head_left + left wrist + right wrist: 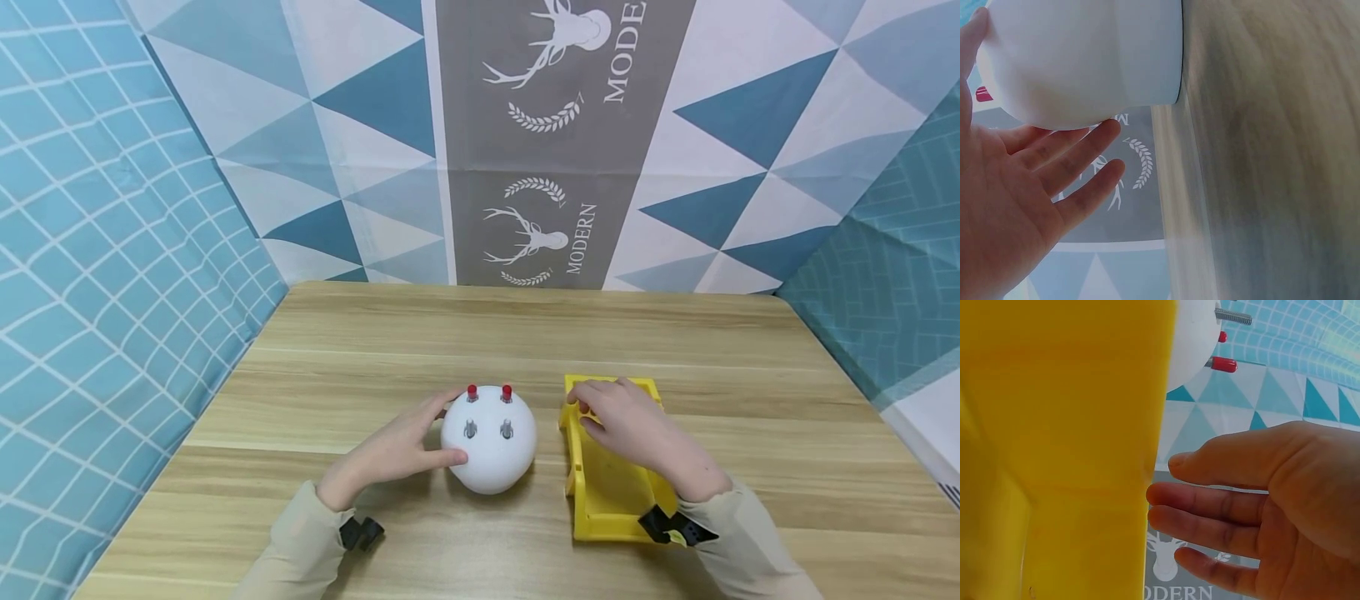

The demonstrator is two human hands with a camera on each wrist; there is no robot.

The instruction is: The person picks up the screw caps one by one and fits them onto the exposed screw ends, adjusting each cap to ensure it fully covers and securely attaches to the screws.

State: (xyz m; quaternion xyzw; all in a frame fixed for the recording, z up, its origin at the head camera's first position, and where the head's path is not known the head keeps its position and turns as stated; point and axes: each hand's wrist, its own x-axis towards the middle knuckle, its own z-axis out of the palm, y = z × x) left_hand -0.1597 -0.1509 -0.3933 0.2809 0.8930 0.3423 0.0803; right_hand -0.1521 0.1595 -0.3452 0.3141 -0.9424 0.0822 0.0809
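A white, rounded block (489,462) stands on the table with threaded metal posts (507,429) on its top; the far two wear red caps (507,392). My left hand (397,442) holds this block from the left, thumb on its near side and fingers about the far side. In the left wrist view, the spread fingers (1082,156) lie along the block's white wall (1085,56). My right hand (626,421) hovers over the far part of a yellow bin (588,527), fingers loosely bent. In the right wrist view, the fingertips (1160,517) are at the bin's edge, holding nothing visible.
The wooden table (337,350) carries the block at the middle and the bin to its right. Patterned sheets hang behind the table (525,150) and at the left (112,250) and right (892,283). A black strap (675,529) is on the right wrist.
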